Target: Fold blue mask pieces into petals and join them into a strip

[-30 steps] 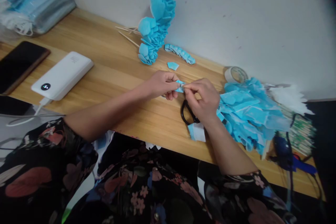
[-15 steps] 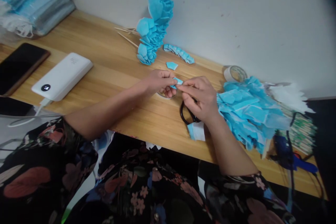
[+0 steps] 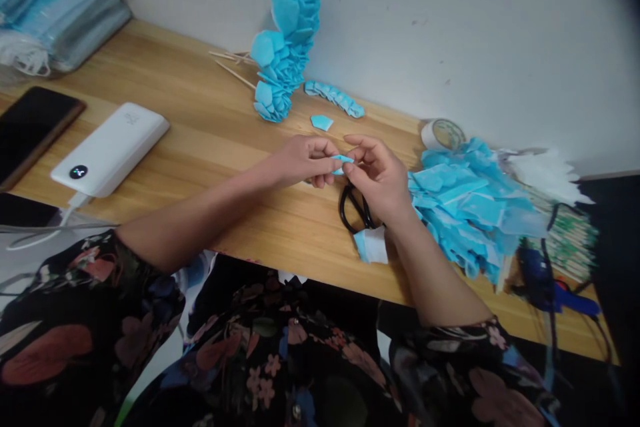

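Between my two hands is a small piece of blue fabric [image 3: 342, 161], pale on one side, held above the wooden table. My left hand [image 3: 310, 159] pinches its left end between thumb and fingers. The thumb and index finger of my right hand [image 3: 378, 177] close on its right end. Just behind my hands lies a folded blue petal [image 3: 321, 122]. Black-handled scissors [image 3: 353, 209] rest under my right hand, their blades hidden. A blue and white scrap [image 3: 371, 245] sits by my right wrist.
Blue fabric flowers [image 3: 280, 57] on sticks and a row of folded petals [image 3: 334, 99] lie near the wall. To the right are a tape roll [image 3: 443, 134], a blue fabric pile [image 3: 475, 203] and a blue glue gun [image 3: 575, 300]. A power bank [image 3: 111, 149] and phone [image 3: 37, 130] lie left.
My right hand has turned and its fingers have lifted apart, with thumb and index finger still at the piece. The blue piece looks narrower now. The whole view has shifted slightly.
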A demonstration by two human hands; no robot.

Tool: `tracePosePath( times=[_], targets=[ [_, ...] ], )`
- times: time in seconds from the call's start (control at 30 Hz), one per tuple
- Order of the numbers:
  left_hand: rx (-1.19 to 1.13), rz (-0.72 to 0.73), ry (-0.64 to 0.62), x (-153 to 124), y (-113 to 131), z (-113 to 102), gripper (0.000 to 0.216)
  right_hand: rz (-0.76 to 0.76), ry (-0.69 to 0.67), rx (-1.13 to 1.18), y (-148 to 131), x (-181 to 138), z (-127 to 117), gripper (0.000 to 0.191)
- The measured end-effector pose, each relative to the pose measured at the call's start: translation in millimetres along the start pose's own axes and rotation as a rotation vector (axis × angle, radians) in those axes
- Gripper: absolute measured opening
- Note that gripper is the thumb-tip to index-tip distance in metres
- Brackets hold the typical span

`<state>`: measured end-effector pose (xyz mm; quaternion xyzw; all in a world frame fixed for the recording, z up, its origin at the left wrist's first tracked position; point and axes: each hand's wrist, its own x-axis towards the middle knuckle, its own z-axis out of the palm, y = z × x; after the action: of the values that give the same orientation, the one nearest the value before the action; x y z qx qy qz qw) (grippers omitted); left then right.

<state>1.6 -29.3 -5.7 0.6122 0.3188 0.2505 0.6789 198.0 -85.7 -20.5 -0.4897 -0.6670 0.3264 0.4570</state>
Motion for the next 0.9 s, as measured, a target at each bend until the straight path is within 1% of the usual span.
tracePosePath(
  times=[0.13, 0.27, 0.33, 0.47, 0.63, 0.77, 0.9],
  targets=[
    [-0.041, 0.021, -0.072, -1.7, 1.6, -0.6, 0.027, -0.037, 0.055, -0.022, -0.5, 0.4, -1.3, 0.038],
    [-0.066, 0.077, -0.159, -3.5, 3.1, 0.6, 0.028, -0.054, 0.122, -0.052, 3.5, 0.4, -4.2, 0.037],
    [-0.052, 0.092, -0.128, -3.0, 2.1, 2.7, 0.026, -0.049, 0.134, -0.063, 5.1, 0.0, -3.4, 0.040],
    [-0.030, 0.091, 0.002, -0.2, -3.3, 7.7, 0.020, -0.007, 0.112, -0.063, 4.6, -1.7, 3.9, 0.041],
    [-0.045, 0.075, 0.069, 1.4, -3.9, 9.0, 0.015, 0.011, 0.056, -0.023, 4.6, -2.1, 5.9, 0.043],
    [-0.040, 0.077, 0.157, 2.4, -1.4, 6.3, 0.022, 0.046, -0.001, 0.008, 6.0, -0.8, 0.6, 0.046],
    [0.007, 0.075, 0.199, 2.6, -1.1, 4.5, 0.024, 0.060, 0.018, 0.061, 7.1, -0.1, -2.4, 0.047]
  ],
)
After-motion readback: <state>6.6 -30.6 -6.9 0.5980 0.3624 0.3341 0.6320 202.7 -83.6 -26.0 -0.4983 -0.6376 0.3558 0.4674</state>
